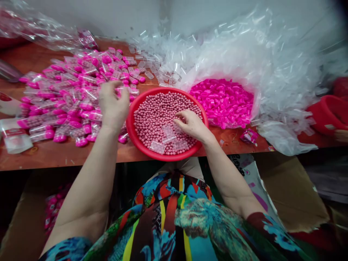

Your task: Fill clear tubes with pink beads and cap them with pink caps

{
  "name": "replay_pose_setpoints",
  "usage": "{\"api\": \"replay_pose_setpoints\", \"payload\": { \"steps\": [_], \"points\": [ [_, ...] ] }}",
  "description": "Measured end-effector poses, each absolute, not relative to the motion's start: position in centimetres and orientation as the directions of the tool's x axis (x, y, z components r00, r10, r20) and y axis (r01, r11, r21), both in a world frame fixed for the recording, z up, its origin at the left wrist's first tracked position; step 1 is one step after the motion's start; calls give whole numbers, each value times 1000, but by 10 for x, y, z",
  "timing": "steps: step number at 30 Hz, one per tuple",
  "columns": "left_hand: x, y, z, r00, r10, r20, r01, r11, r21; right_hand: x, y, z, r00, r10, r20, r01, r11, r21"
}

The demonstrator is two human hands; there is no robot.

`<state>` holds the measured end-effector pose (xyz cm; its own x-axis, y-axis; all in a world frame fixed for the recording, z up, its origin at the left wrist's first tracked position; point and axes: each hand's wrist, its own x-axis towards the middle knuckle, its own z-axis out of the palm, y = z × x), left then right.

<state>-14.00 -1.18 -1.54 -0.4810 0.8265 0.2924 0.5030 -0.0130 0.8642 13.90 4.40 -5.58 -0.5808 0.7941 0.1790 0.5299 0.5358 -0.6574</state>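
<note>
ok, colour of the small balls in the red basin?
The small balls are dusty pink; head view.

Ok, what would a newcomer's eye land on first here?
Probably the red bowl of pink beads at the table's front edge, with the right hand over it. Next, the heap of clear, pink-ended tubes to its left, where the left hand is, and the mass of bright pink pieces just right of the bowl.
</note>
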Motion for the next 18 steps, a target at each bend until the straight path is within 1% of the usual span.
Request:
{"api": "replay_pose_setpoints", "payload": {
  "steps": [1,2,3,4,6,8,9,10,12,15,18],
  "points": [
    [-127,-15,-18,-462,834,303,538,-8,843,138,42,-56,-592,793,146,579,544,-607],
    [-112,-19,-22,-379,889,257,545,-10,838,137,40,-57,-597,795,113,612,542,-576],
    [-96,-22,-27,-294,931,215,541,-24,841,136,39,-57,-593,801,88,625,526,-576],
    [-81,-25,-32,-204,962,182,531,-47,846,135,38,-58,-577,814,73,620,494,-610],
    [-57,-28,-41,-49,983,175,501,-127,856,136,39,-59,-513,857,51,550,374,-746],
    [-44,-27,-46,87,972,219,470,-234,851,137,43,-60,-434,901,-10,390,178,-903],
    [-40,-26,-48,140,958,251,459,-287,840,137,45,-60,-412,909,-60,290,68,-955],
    [-39,-25,-48,184,941,282,454,-336,825,138,47,-60,-406,907,-112,196,-34,-980],
    [-40,-22,-45,283,907,312,457,-413,788,139,52,-60,-440,877,-192,68,-181,-981],
    [-46,-21,-38,428,856,290,493,-490,719,139,56,-58,-565,789,-240,8,-285,-958],
    [-53,-19,-29,419,861,288,606,-501,617,134,58,-53,-670,699,-248,-33,-362,-932]
  ]
}}
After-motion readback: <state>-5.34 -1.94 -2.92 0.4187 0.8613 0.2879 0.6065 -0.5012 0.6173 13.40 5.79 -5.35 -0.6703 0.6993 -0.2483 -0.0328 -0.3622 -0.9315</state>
